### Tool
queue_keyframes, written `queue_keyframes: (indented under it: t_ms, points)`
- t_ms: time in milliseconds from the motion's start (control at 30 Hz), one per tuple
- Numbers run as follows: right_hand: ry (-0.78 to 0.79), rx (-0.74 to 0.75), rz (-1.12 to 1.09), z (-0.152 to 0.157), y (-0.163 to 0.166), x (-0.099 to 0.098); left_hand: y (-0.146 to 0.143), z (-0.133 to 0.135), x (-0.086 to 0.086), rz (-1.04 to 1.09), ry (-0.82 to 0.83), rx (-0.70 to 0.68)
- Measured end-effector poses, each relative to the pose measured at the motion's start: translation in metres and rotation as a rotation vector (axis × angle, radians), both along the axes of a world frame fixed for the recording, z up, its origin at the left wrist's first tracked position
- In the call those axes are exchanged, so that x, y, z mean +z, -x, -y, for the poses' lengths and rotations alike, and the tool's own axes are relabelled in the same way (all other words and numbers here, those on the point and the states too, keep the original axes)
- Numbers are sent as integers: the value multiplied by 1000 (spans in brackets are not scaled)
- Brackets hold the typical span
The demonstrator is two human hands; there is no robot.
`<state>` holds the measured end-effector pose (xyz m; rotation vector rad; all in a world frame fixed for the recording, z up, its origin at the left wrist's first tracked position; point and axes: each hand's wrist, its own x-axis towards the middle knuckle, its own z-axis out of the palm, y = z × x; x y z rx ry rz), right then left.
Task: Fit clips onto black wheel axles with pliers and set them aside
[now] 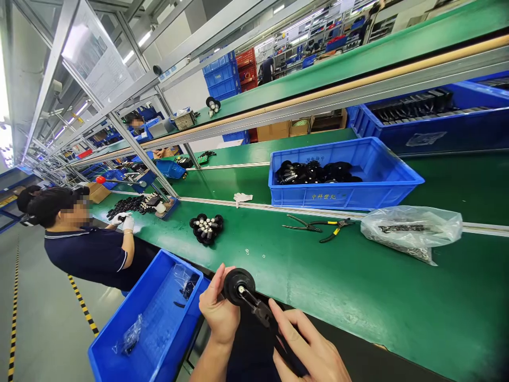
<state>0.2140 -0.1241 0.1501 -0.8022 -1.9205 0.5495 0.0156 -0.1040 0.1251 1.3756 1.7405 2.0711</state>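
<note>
The left hand (218,313) pinches a small round black wheel (238,286) by its edge, with the thumb on one side and the fingers behind. It holds the wheel up just over the near edge of the long green table (358,297). Just to the right, the right hand (310,350) is wrapped tight around the handles of black metal pliers (260,310). The thin tip of the pliers touches the shiny little spot in the middle of the wheel. So the step in hand looks like work on that middle spot with the tip. A next move would need the wheel held very still and the tip kept right on the middle. Below and left of the hands sits a big blue plastic bin (155,318) with a few small bags in it. A little past the hands, on the table, lies a bunch of black wheels with white pins (207,228). Farther to the right lie yellow-handled pliers (318,227) and a clear plastic bag (411,231). Behind them is a blue plastic crate (345,196) of black parts. Far to the left, another person in a dark shirt (91,249) works at the same table.
</note>
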Motion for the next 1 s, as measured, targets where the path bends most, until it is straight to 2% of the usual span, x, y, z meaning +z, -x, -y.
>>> queue_keyframes:
  t_ms: [200, 433, 567, 733, 867, 1000]
  points:
    - [-8, -6, 13, -2, 2, -4, -3, 1, 4, 15, -25, -22]
    - [11, -1, 67, -1, -1, -6, 0, 2, 5, -180, 6, 29]
    - [-24, -13, 120, -1, 2, -12, 8, 2, -3, -291, 25, 17]
    - [-31, -33, 175, -2, 7, -28, 18, 0, -13, -311, 86, -11]
    - [61, -13, 86, -6, 5, -32, 18, 0, -8, -286, 161, -9]
    - [66, -16, 16, -9, 1, -28, 14, -1, 1, -245, 192, -34]
